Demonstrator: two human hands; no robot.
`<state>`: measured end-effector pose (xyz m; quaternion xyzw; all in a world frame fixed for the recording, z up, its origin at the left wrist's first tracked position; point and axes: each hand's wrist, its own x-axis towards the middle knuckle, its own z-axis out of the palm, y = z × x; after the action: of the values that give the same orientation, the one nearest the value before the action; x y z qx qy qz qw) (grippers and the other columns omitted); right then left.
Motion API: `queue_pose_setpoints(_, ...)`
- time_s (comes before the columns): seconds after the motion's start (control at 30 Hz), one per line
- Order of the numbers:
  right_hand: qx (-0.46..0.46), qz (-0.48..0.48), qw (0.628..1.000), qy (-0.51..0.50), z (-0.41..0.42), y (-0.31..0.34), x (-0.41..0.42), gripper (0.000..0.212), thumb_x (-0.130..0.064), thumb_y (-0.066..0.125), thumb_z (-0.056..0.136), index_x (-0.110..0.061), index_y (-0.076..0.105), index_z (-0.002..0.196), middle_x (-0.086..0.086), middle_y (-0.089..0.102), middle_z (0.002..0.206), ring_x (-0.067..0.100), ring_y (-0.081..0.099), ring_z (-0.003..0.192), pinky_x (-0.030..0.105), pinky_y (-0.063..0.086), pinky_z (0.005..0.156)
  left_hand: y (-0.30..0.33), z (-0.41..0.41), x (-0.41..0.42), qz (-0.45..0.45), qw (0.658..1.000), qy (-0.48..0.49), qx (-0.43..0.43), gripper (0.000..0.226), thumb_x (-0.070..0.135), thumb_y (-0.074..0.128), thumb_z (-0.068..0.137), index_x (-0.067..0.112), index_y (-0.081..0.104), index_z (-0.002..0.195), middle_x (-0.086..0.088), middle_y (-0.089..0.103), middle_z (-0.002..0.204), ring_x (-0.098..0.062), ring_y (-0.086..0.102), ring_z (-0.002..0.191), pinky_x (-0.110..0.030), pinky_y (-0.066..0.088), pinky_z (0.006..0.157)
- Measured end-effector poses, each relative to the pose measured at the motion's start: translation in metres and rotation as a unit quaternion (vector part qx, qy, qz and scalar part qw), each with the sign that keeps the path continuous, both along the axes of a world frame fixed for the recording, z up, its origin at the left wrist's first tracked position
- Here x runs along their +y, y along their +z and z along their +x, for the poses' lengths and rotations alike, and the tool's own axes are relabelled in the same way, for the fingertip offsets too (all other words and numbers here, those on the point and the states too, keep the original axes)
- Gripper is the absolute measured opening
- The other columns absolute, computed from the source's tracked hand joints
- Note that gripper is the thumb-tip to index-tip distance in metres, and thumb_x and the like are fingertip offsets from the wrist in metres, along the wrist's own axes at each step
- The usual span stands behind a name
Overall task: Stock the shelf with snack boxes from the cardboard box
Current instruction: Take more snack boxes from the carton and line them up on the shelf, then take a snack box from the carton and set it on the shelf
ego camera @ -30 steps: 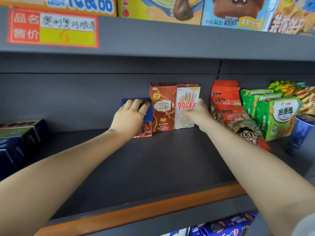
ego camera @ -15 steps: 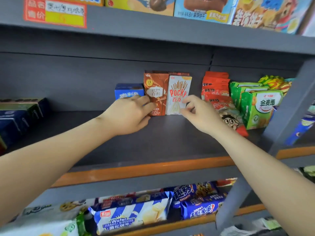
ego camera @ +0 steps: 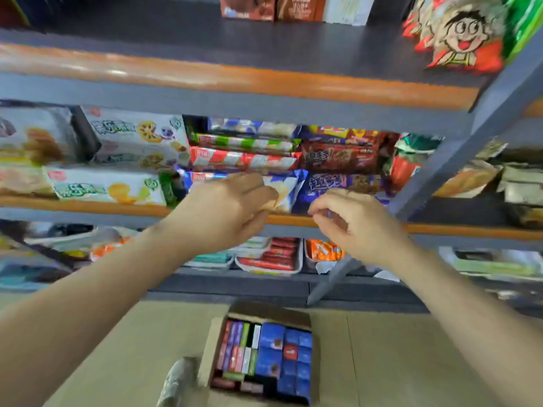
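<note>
An open cardboard box (ego camera: 211, 342) stands on the floor below me, packed with blue, red, purple and green snack boxes (ego camera: 282, 356). The grey shelf (ego camera: 235, 83) with its orange front strip is at the top of the view; three stocked snack boxes (ego camera: 291, 7) stand at its back. My left hand (ego camera: 223, 212) and my right hand (ego camera: 352, 224) hang in the air in front of the lower shelves. Both hold nothing, with fingers loosely curled. The view is blurred by motion.
Lower shelves hold wafer packs (ego camera: 244, 160), biscuit boxes (ego camera: 138, 136) and cookie bags (ego camera: 340, 154). Red cartoon snack bags (ego camera: 458, 33) lie at the right of the top shelf. A grey upright post (ego camera: 458, 160) slants down the right side. A grey wrapped object (ego camera: 179, 380) lies beside the cardboard box.
Both hands have let go of the boxes on the shelf and pulled back. My view has swung down, bringing the lower shelves, the floor and the cardboard box into sight.
</note>
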<state>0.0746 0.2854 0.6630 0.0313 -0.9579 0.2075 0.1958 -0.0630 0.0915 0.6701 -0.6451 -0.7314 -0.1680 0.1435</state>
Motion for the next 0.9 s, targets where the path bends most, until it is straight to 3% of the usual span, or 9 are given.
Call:
queue_pose_setpoints(0.1, -0.137, -0.059, 0.989, -0.023, 0.006, -0.08, -0.013, 0.015, -0.02, 0.053, 0.087, -0.012, 0.066, 0.089, -0.011, 0.053, 0.068, 0.009, 0.046, 0.057, 0.035, 0.045, 0.057, -0.082, 0.002, -0.012, -0.095, 0.981, 0.06, -0.161, 0.029, 0.027, 0.046, 0.087, 0.015, 0.063, 0.106, -0.007, 0.067, 0.1, -0.027, 0.066, 0.081, -0.033, 0.054, 0.062)
queue_pose_setpoints(0.17, -0.232, -0.13, 0.963, -0.054, 0.013, -0.136, -0.023, 0.01, -0.013, 0.056, 0.089, -0.013, 0.066, 0.092, -0.017, 0.049, 0.068, 0.0, 0.046, 0.059, 0.029, 0.041, 0.062, -0.145, -0.001, -0.02, -0.168, 0.935, 0.135, -0.282, 0.03, 0.025, 0.047, 0.089, 0.015, 0.062, 0.113, -0.005, 0.064, 0.112, -0.026, 0.062, 0.098, -0.03, 0.046, 0.079)
queue_pose_setpoints(0.23, -0.322, -0.182, 0.922, -0.112, 0.023, -0.197, -0.033, 0.012, -0.016, 0.054, 0.091, -0.014, 0.065, 0.095, -0.015, 0.057, 0.075, 0.002, 0.054, 0.069, 0.026, 0.04, 0.063, -0.207, -0.002, -0.032, -0.224, 0.886, 0.191, -0.357, 0.028, 0.017, 0.047, 0.091, 0.014, 0.061, 0.115, -0.007, 0.062, 0.114, -0.029, 0.059, 0.102, -0.031, 0.045, 0.085)
queue_pose_setpoints(0.37, -0.413, -0.243, 0.855, -0.197, 0.04, -0.326, -0.07, 0.011, -0.016, 0.052, 0.09, -0.018, 0.063, 0.086, -0.003, 0.066, 0.085, 0.019, 0.063, 0.085, 0.031, 0.047, 0.079, -0.328, 0.011, -0.07, -0.284, 0.852, 0.214, -0.384, 0.028, 0.016, 0.048, 0.091, 0.014, 0.058, 0.117, -0.006, 0.058, 0.119, -0.026, 0.053, 0.111, -0.03, 0.041, 0.093)
queue_pose_setpoints(0.5, -0.477, -0.254, 0.815, -0.209, 0.049, -0.452, -0.125, 0.014, -0.015, 0.053, 0.089, -0.011, 0.066, 0.092, 0.005, 0.069, 0.092, 0.023, 0.065, 0.092, 0.031, 0.048, 0.077, -0.444, 0.029, -0.116, -0.363, 0.806, 0.221, -0.412, 0.029, 0.019, 0.044, 0.092, 0.019, 0.056, 0.119, 0.0, 0.054, 0.12, -0.021, 0.052, 0.111, -0.031, 0.043, 0.091)
queue_pose_setpoints(0.73, -0.557, -0.132, 0.813, -0.108, 0.049, -0.637, -0.212, 0.02, -0.017, 0.048, 0.092, -0.009, 0.057, 0.107, 0.009, 0.06, 0.107, 0.029, 0.059, 0.099, 0.035, 0.047, 0.075, -0.613, 0.041, -0.183, -0.389, 0.766, 0.233, -0.456, 0.033, 0.018, 0.045, 0.092, 0.023, 0.052, 0.123, 0.004, 0.057, 0.112, -0.02, 0.057, 0.102, -0.039, 0.048, 0.089)
queue_pose_setpoints(0.9, -0.569, 0.047, 0.82, -0.044, 0.056, -0.71, -0.233, 0.027, -0.016, 0.055, 0.09, -0.007, 0.05, 0.115, 0.007, 0.054, 0.109, 0.025, 0.061, 0.093, 0.036, 0.048, 0.065, -0.678, 0.048, -0.202, -0.364, 0.777, 0.234, -0.457, 0.031, 0.017, 0.045, 0.093, 0.021, 0.054, 0.122, 0.005, 0.059, 0.111, -0.018, 0.06, 0.096, -0.034, 0.049, 0.084)
